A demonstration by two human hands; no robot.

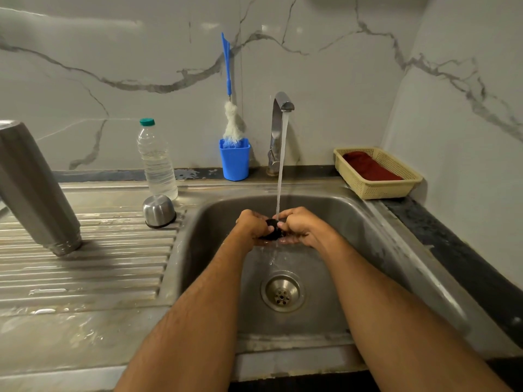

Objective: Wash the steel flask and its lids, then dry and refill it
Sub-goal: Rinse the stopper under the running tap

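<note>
Nearest us, both forearms reach forward over the stainless steel sink basin (pixel 368 278). Left hand (pixel 253 224) and right hand (pixel 300 226) meet above the round drain strainer (pixel 283 292), fingers of both curled round a small dark round inner lid (pixel 273 229) held between them. The lid sits directly under the falling water stream (pixel 281 165), so neither hand is nearer; we judge this the rinsing of the stopper, with drying and refilling still ahead.

Left of the basin, on the ribbed steel drainboard (pixel 85 264), the tall brushed-steel flask body (pixel 34 188) stands mouth down, long axis leaning, well apart from the hands. Just beside the basin edge sits the domed steel cup lid (pixel 158 210), inverted.

Behind it, a clear plastic water bottle with a green cap (pixel 157 162), nearly full. Further back, a blue plastic cup (pixel 235 159) holds a blue-handled bottle brush (pixel 230 108). The chrome tap (pixel 278 131) runs. Far right, a cream plastic basket (pixel 396 188) holds a folded dark red cloth (pixel 370 166).
</note>
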